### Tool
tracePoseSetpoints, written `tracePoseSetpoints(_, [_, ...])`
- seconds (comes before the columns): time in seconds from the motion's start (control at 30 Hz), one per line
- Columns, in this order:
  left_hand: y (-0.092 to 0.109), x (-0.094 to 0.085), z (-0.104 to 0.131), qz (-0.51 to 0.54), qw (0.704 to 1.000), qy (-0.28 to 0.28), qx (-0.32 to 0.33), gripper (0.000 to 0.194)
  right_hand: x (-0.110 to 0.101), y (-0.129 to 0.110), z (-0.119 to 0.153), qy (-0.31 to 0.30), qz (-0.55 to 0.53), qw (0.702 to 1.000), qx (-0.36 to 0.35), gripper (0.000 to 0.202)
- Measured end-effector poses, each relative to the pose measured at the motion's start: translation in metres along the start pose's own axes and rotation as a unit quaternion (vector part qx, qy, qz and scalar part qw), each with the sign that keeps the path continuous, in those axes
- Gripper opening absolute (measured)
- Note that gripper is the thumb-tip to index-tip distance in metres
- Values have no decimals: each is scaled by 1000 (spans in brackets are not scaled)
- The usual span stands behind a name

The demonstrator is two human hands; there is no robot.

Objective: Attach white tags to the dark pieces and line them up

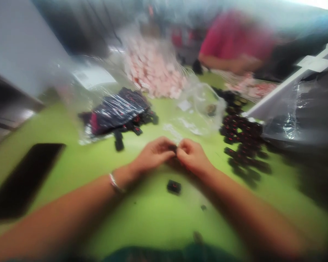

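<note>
My left hand and my right hand meet over the middle of the green table. Between their pinched fingertips is a small black part, mostly covered by the fingers, so its exact kind does not show. Both hands are closed on it. Just below them lies a small black block with a red mark, touched by neither hand. Beyond my fingers are small clear plastic pieces and a clear plastic bag.
A clear bag of black parts lies at the back left, loose ones beside it. Another pile of black parts is on the right. Behind stands a bag of pinkish pieces. A dark flat rectangle lies left. A person in pink sits opposite.
</note>
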State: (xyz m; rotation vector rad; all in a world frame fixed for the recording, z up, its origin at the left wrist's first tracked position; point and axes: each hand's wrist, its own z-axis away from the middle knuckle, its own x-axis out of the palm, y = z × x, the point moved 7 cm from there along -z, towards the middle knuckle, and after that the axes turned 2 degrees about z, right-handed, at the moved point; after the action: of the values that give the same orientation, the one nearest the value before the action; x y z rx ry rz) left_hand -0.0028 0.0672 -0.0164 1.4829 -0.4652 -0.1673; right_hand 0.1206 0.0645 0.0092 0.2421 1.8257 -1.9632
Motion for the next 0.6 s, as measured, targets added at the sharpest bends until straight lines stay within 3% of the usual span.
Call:
tracePoseSetpoints(0.1, [2,-1,0,-10,1000,16,14,23,-3,-4,1,36,17,999,-36,12])
tracePoseSetpoints(0.27, [-3,1,-1,84,995,-5,-62,32,6,9,3,-40,-126,990,57,17])
tracePoseSetpoints(0.37, [-4,0,-2,112,991,-10,-75,33,8,11,3,-58,-176,980,67,22])
tracePoseSetpoints(0.6, [-4,1,-3,60,997,-5,-45,28,5,10,2,-52,-85,994,41,12])
